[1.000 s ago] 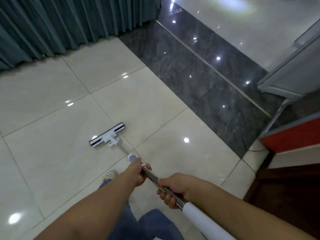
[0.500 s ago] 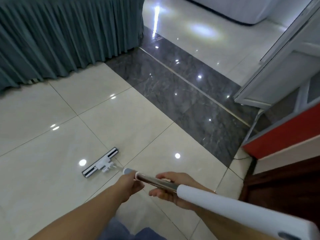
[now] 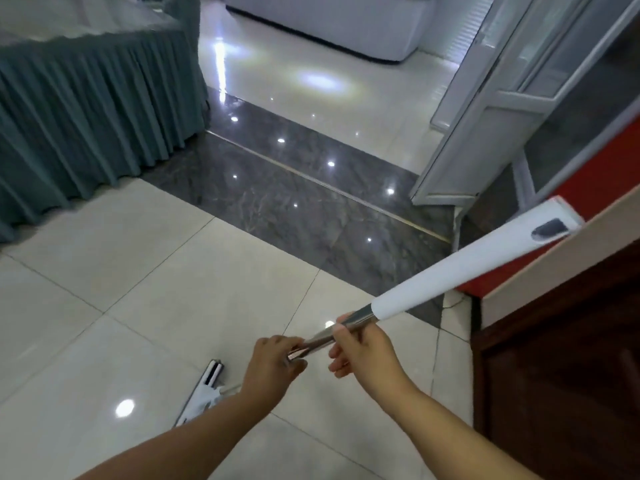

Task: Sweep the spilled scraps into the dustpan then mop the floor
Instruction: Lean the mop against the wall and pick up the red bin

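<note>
A flat mop with a white head (image 3: pixel 204 386) lies on the cream floor tiles (image 3: pixel 173 289), its head partly hidden behind my left forearm. Its metal pole runs up to the right into a thick white handle (image 3: pixel 467 268) with a grey end patch. My left hand (image 3: pixel 273 365) grips the pole low down. Just above it, my right hand (image 3: pixel 360 351) holds the metal part with its thumb and fingers curled round it. No scraps or dustpan show in this view.
A teal pleated cloth (image 3: pixel 86 116) hangs to the floor at the left. A dark marble strip (image 3: pixel 294 199) crosses the floor. A white open door (image 3: pixel 485 126) and red-and-dark-wood furniture (image 3: pixel 571 341) stand at the right. A white sofa base (image 3: pixel 329 19) is far back.
My view has lifted toward the doorway. The mop head came closer to my feet and turned, and the white handle swung up and to the right. Both hands stayed on the pole.
</note>
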The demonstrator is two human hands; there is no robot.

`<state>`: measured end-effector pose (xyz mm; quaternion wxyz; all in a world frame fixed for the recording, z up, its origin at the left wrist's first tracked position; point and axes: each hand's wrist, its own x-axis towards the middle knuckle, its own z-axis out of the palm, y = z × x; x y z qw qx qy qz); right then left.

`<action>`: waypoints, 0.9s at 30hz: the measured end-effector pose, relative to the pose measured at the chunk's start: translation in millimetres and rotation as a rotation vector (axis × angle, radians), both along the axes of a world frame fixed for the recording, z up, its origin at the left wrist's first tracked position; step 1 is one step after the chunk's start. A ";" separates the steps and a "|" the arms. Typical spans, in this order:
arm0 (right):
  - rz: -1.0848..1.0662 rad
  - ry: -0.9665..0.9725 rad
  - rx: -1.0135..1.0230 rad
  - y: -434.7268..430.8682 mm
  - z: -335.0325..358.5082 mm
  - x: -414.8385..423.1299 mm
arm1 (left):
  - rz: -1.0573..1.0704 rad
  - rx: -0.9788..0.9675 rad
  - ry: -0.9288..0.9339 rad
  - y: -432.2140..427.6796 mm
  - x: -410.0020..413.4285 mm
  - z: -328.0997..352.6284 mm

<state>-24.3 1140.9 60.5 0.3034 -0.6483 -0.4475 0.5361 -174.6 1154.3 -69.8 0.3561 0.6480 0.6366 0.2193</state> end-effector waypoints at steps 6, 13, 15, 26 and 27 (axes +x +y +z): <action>-0.198 -0.198 0.094 5.9 2.0 -63.5 | -0.234 -0.014 -0.097 25.1 -53.0 15.6; -0.371 -0.338 0.121 -1.3 3.4 -106.4 | -0.477 0.019 0.029 32.6 -83.2 34.6; -0.429 -0.341 0.149 -9.5 7.5 -107.3 | -0.535 0.041 0.047 30.9 -83.9 41.8; -0.708 -0.474 0.327 -135.0 52.6 -51.1 | -0.884 0.128 -0.026 -48.1 -0.4 91.6; -0.737 -0.496 0.330 -152.8 54.6 -42.5 | -0.929 0.142 -0.028 -61.1 12.5 93.2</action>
